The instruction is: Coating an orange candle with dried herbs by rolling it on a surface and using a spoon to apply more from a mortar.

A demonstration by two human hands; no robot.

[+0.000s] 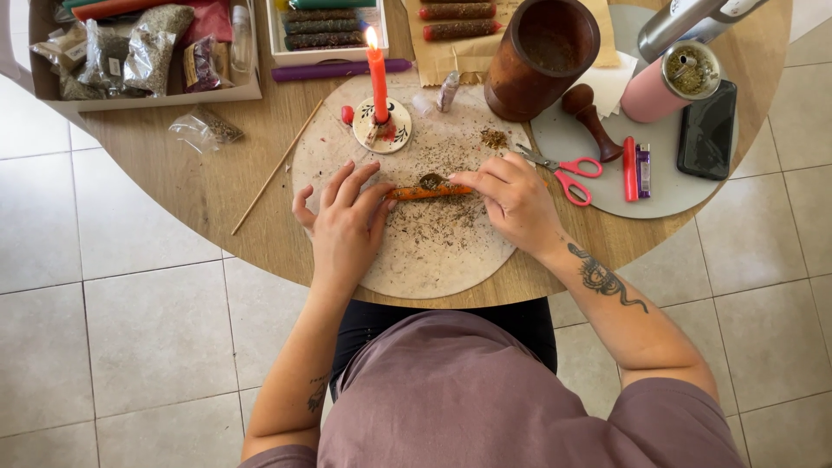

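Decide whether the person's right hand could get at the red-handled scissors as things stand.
Probably yes: the scissors lie open on the table just beside the right hand, nothing between them, though the hand now pinches the orange candle.

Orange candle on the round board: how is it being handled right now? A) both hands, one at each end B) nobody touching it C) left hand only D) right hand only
A: the left hand pinches one end of the orange candle and the right hand the other, over the herb-strewn round board.
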